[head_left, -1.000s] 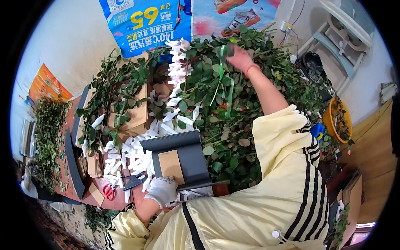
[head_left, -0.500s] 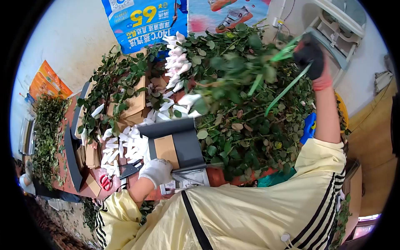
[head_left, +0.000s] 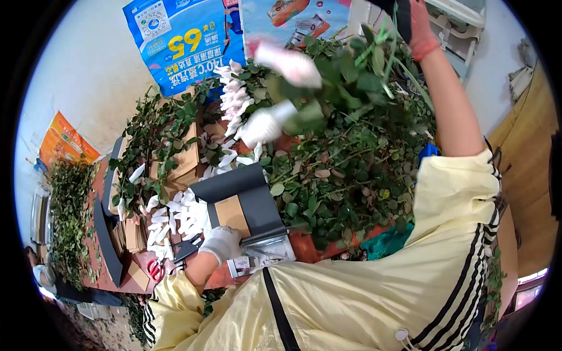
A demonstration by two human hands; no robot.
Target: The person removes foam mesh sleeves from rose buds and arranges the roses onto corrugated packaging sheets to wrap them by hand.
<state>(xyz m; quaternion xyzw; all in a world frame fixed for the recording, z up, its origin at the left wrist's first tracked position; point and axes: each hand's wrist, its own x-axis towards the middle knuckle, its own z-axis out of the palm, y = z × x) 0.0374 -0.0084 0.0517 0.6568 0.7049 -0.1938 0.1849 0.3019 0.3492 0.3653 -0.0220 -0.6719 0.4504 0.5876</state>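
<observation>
My right hand (head_left: 410,26), in a black and red glove, is raised at the top right and closed round the green stems of leafy roses (head_left: 357,76). Their heads point left, capped in pinkish and white sleeves (head_left: 266,126), blurred by motion. White-gloved, my left hand (head_left: 222,243) rests at the near left edge of a black sheet (head_left: 257,205), its curled fingers gripping that edge. On the sheet lies a brown cardboard piece (head_left: 232,215). A heap of leafy stems (head_left: 345,169) covers the table beyond it.
White sleeves (head_left: 190,213) lie in a pile left of the sheet. Red scissors (head_left: 155,270) and a dark tool (head_left: 187,248) are near the front edge. Cardboard stacks (head_left: 136,235) stand farther left. Another person's gloved hand (head_left: 44,275) shows at far left.
My right hand has swung up and leftward with the roses, and their sleeved heads now show over the heap. My left hand stays at the sheet. The view has shifted slightly.
</observation>
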